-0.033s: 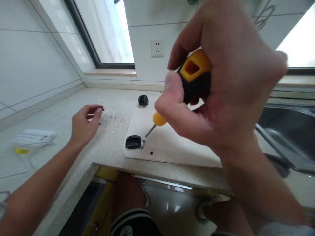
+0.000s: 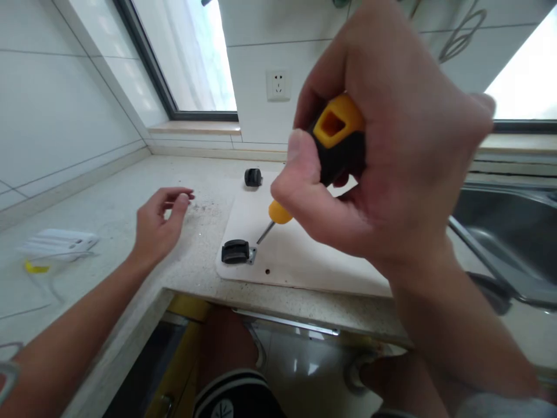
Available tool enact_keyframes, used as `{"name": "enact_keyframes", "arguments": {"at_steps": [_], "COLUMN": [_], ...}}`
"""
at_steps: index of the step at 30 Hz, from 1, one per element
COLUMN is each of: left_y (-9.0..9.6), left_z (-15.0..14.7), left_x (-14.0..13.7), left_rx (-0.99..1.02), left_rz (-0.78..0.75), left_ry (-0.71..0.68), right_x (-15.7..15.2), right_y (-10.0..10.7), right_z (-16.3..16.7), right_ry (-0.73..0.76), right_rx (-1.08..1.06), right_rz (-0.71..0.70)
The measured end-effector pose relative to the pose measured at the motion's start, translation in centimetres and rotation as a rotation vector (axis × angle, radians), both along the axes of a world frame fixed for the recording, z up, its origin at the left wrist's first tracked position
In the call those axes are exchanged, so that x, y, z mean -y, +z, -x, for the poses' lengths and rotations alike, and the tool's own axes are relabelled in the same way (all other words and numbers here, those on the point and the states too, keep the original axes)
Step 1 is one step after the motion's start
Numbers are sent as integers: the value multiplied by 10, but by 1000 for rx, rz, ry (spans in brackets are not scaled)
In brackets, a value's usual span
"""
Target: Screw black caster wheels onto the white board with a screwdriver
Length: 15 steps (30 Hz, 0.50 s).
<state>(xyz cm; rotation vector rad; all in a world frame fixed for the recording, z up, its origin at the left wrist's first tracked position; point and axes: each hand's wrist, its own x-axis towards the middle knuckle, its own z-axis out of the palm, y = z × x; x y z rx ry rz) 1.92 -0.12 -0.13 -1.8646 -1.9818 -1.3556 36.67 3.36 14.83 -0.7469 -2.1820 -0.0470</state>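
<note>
My right hand [image 2: 369, 157] is closed round the yellow and black handle of a screwdriver [image 2: 338, 136], large in front of the camera. Its metal shaft slants down to the left, the tip close to the plate of a black caster wheel [image 2: 235, 252]. Whether the tip touches the plate or a screw, I cannot tell. That caster sits at the near left corner of a white board [image 2: 313, 261]; a second black caster [image 2: 253, 177] is at its far left. Left of the board, my left hand [image 2: 160, 223] hovers over the counter, thumb and fingertips drawn together; anything between them cannot be made out.
Dark crumbs [image 2: 206, 209] are scattered on the pale counter [image 2: 108, 191]. A white power strip [image 2: 63, 241] with a cable lies at the left. On the right is a steel sink [image 2: 513, 226]. A wall socket [image 2: 278, 85] is behind the board.
My left hand has moved a little to the right, toward the board. My right hand has shifted slightly left with the screwdriver; the tip stays near the caster plate.
</note>
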Motion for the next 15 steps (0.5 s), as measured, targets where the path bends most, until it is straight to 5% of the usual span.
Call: {"name": "enact_keyframes", "arguments": {"at_steps": [3, 5, 9, 15], "left_y": [-16, -31, -50, -55], "left_z": [-48, -66, -74, -73], "left_x": [7, 12, 19, 21], "left_rx": [-111, -164, -157, -71], "left_rz": [-134, -79, 46, 43], "left_ry": [-387, -480, -417, -397], "right_x": [3, 1, -6, -7], "right_y": [5, 0, -14, -20], "right_z": [2, 5, 13, 22], "right_ry": [-77, -17, 97, 153], "right_rx": [-14, 72, 169, 186], "right_rz": [-69, -51, -53, -10]}}
